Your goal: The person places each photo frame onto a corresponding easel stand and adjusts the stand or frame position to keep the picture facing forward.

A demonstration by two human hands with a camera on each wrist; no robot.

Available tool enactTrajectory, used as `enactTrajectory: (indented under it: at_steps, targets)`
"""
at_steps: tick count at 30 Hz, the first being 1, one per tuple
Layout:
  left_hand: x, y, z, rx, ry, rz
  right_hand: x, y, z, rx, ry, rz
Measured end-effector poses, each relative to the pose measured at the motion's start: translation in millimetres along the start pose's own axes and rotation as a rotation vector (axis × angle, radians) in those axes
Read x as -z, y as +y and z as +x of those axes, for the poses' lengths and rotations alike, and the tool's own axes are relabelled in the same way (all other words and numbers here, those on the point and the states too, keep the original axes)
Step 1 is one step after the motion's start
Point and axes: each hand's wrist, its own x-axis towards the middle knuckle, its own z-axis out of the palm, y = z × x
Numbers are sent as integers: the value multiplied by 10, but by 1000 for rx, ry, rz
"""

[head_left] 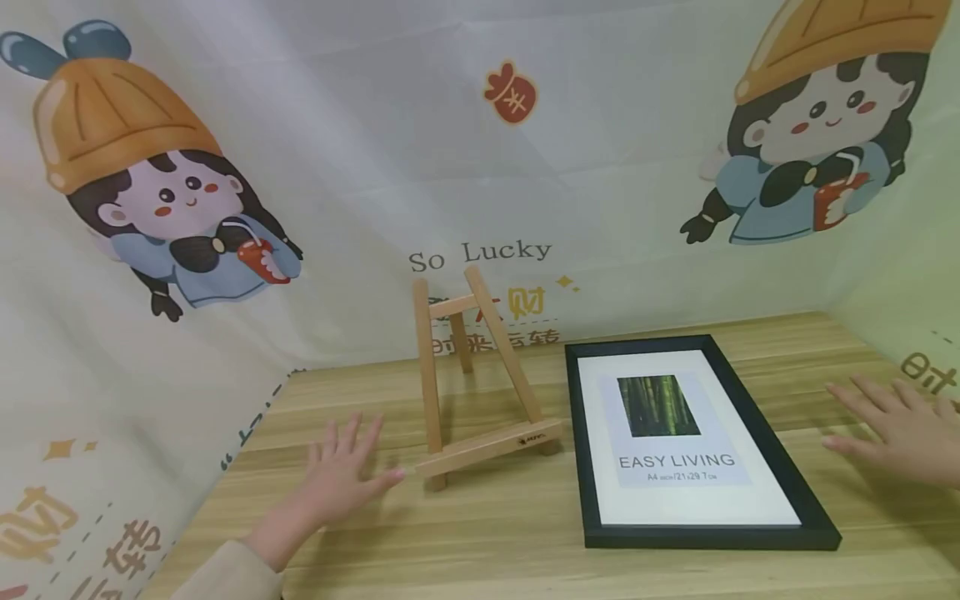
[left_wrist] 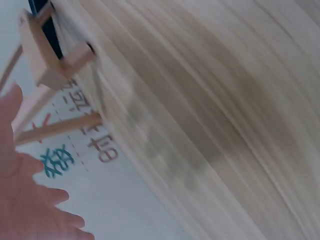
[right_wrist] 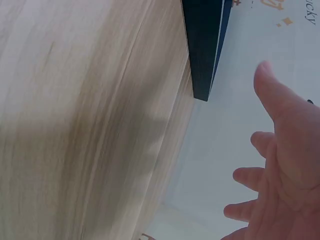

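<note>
A small wooden easel [head_left: 487, 448] stands upright near the middle of the wooden table, its front ledge facing me. To its right a black picture frame [head_left: 712, 537] lies flat, with a white insert reading "EASY LIVING" and a bamboo picture. My left hand [head_left: 341, 479] hovers over the table left of the easel, fingers spread, thumb near the ledge's left end; it holds nothing. Over the table right of the frame is my right hand [head_left: 900, 429], fingers spread and holding nothing. The left wrist view shows the easel [left_wrist: 42, 55] beyond the left thumb.
The wood-grain table [head_left: 487, 558] ends at a white printed cloth [head_left: 360, 167] that hangs behind it and along both sides. Close in front of this cloth stand the easel's legs and the frame's far edge.
</note>
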Motion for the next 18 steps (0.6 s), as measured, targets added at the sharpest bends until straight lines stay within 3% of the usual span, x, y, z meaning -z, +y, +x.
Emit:
enactTrajectory:
  at_steps: [3,5,8,11,14,18]
  targets:
    - [15,103,18,-35,52,-75,13,-14,23,-7,0,27]
    - [33,189,34,-35,57,-184,30,-35,33,0,-2,76]
    - [60,318,53,33,-6,-414,57,-60,42,21,-25,219]
    - [64,439,70,90,-49,-577,77,-81,51,17,-58,354]
    - [42,546,84,109,-57,-645,79,-103,63,30,-66,454]
    - [9,684,75,116,-22,-650,46,-140,56,83,-40,515]
